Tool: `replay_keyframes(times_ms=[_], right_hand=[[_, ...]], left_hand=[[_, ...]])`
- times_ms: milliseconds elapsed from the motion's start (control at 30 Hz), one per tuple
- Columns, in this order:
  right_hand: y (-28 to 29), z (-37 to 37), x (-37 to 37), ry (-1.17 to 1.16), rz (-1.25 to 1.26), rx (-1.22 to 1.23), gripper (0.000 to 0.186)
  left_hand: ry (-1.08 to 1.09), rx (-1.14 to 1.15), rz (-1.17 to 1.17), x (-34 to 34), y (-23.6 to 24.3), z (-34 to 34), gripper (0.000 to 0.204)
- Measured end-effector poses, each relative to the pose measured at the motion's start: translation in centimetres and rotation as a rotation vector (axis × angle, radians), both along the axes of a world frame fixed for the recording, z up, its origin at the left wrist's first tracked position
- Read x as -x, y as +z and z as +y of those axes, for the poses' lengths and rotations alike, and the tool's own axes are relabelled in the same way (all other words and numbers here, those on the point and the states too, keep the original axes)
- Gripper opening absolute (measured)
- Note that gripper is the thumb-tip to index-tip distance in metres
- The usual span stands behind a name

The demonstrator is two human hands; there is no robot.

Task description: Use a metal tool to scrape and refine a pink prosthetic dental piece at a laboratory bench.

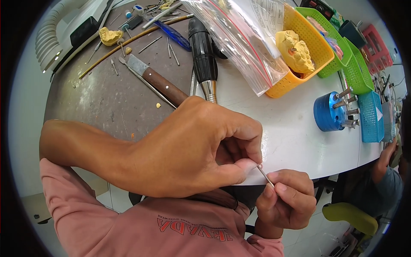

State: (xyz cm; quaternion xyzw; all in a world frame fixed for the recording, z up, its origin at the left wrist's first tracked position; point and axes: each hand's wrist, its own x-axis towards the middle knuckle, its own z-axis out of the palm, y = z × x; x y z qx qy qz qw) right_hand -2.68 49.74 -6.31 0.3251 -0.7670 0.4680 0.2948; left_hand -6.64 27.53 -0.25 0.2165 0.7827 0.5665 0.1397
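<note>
Left hand (205,141), right hand (293,200), pinched metal rod (266,176)

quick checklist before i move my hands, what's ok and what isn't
1. Thin metal rod held by right hand: ok, pinched in the fingers.
2. Left hand at the rod's other end: ok, thumb and index finger meet there.
3. Rod tip's condition: cannot tell, too small.
4. Wooden-handled knife blade pointing away from both hands: ok.
5. Black handpiece nose clear of left hand: cannot tell.

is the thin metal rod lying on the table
No, the right hand holds the thin metal rod, with its far tip at the left hand.
</note>
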Motion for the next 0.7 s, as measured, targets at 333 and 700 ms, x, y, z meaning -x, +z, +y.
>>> replay_keyframes(times_ms=[333, 700], right_hand=[[0.2, 0.7, -0.3, 0.016, -0.053, 0.12, 0.021], [0.8, 4.8, 0.5, -0.117, -0.169, 0.094, 0.018]], left_hand=[[-0.025, -0.008, -0.013, 0.0, 0.0, 0.1, 0.008], [-0.046, 0.007, 0.102, 0.1, -0.3, 0.1, 0.011]])
